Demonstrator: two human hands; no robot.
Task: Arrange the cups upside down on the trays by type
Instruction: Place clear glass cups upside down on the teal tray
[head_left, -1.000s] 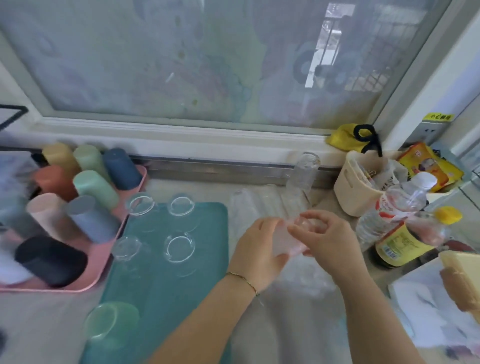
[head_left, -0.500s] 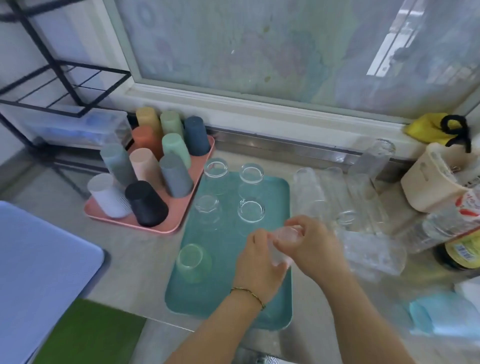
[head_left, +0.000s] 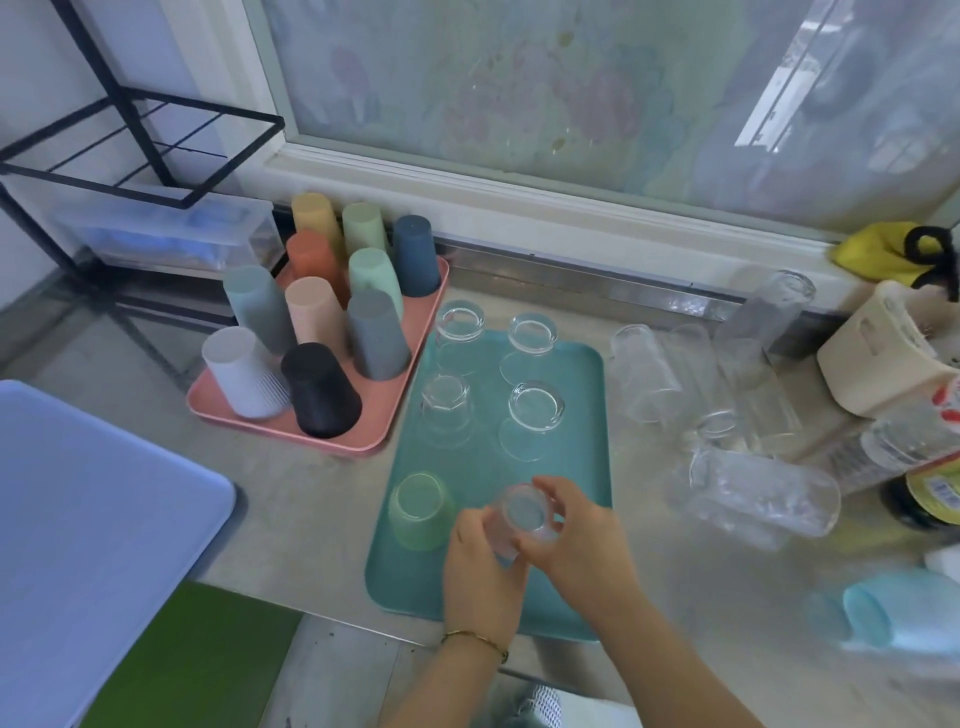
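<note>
Clear glass cup (head_left: 522, 514), base up, pinched between left hand (head_left: 480, 566) and right hand (head_left: 582, 540); both grips curl round its wall. Its rim is hidden by the hands; contact with the teal tray (head_left: 576, 457) beneath cannot be told. Right of the grip, loose clear glasses (head_left: 758, 493) overlap, hard to separate. Left of it, green cup (head_left: 418, 512) inverted. Grey table (head_left: 311, 499); frosted window (head_left: 519, 93) beyond.

**Layout, left to right**

Left tray (head_left: 332, 441): ten cups (head_left: 322, 389) upended on it. Right tray (head_left: 592, 431) just beside: five glasses (head_left: 535, 408) upended. Left hand (head_left: 480, 566) and right hand (head_left: 582, 540) hold a sixth glass (head_left: 522, 512) over its near end. Loose glasses (head_left: 644, 374) right of it.
</note>
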